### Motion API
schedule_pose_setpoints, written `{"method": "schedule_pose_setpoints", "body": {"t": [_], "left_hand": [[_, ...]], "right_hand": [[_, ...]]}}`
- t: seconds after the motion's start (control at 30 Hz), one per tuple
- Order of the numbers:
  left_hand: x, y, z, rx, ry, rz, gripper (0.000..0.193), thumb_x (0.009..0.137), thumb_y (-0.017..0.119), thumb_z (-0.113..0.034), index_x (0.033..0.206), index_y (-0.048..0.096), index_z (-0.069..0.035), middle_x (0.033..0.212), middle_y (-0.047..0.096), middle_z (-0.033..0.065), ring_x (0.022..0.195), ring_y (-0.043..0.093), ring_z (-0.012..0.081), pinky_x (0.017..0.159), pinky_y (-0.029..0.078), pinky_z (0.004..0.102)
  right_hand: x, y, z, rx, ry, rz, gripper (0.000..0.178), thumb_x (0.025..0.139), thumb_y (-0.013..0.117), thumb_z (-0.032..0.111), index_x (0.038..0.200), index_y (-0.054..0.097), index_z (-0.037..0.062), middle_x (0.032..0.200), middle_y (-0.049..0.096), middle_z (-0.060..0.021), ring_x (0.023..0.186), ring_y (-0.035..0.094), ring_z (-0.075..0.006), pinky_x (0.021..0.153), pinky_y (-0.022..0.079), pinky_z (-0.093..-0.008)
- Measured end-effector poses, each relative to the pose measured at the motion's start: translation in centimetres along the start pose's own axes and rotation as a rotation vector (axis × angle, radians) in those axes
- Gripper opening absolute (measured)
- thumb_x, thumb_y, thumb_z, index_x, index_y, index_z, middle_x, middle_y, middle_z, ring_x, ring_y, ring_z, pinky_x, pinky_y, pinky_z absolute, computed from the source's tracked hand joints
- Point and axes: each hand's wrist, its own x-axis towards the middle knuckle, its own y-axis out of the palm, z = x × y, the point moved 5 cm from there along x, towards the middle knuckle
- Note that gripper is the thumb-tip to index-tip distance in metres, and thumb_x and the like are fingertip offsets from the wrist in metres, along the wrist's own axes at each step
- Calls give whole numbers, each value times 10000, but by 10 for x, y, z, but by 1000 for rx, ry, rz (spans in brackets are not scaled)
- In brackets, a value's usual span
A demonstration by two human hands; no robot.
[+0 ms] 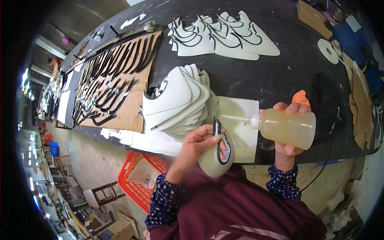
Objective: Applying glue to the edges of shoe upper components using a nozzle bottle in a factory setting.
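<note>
My left hand (195, 145) pinches a pale shoe-upper piece (213, 165) near the table's front edge. Black trim edges the piece's curved opening, and a black end sticks up between thumb and fingers. Wrapped in my right hand (289, 150) is a translucent squeeze bottle (287, 129) of yellowish liquid, tipped on its side. Its thin nozzle (238, 118) points left, its tip a little apart from the black end. Below the nozzle lies a pale sheet (247, 150). Just beyond my left hand rises a fanned stack of white upper pieces (176, 105).
Cardboard (136, 114) on the left carries rows of black strips (114, 96). More white pieces with black trim (228, 40) lie at the back of the black table (296, 60). An orange object (301, 98) is beside my right hand. A red basket (134, 192) stands below the table edge.
</note>
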Motion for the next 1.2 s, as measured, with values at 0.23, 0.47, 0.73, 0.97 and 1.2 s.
{"method": "schedule_pose_setpoints", "body": {"t": [0.23, 0.47, 0.73, 0.97, 1.2], "left_hand": [[16, 14, -1, 46, -49, -64, 196, 875, 498, -85, 1044, 519, 13, 745, 598, 117, 604, 594, 199, 572, 479, 270], [62, 43, -87, 297, 60, -220, 245, 894, 468, -127, 1081, 481, 30, 724, 597, 88, 568, 587, 163, 534, 478, 248], [221, 136, -218, 266, 649, 160, 227, 918, 422, -151, 1068, 416, 20, 929, 579, 165, 791, 614, 270, 649, 526, 394], [418, 100, -209, 93, 648, 54, 223, 898, 483, -147, 1025, 437, 30, 865, 598, 155, 731, 613, 260, 683, 510, 366], [525, -33, -106, 354, 191, -370, 419, 826, 490, -3, 1226, 372, 35, 964, 596, 208, 869, 603, 268, 716, 507, 304]], "right_hand": [[-1, -18, 10, 14, -13, -28, 726, 612, 805, 266, 1172, 364, 132, 1107, 452, -72, 1095, 441, -302, 885, 430, -528], [9, -90, 6, -23, -57, -394, 693, 638, 754, 159, 1225, 390, 97, 1202, 455, -105, 1175, 404, -330, 1015, 297, -456], [1, -125, 2, 246, -29, -359, 678, 639, 709, 105, 1234, 385, 105, 1208, 441, -61, 1201, 372, -305, 950, 279, -615], [7, -135, 2, 289, -35, -440, 691, 575, 759, 98, 1166, 404, 142, 1114, 486, -60, 1113, 461, -312, 873, 395, -601], [15, -146, -6, 302, -42, -318, 691, 611, 730, 81, 1215, 396, 112, 1165, 481, -88, 1146, 434, -312, 906, 387, -590]]}}
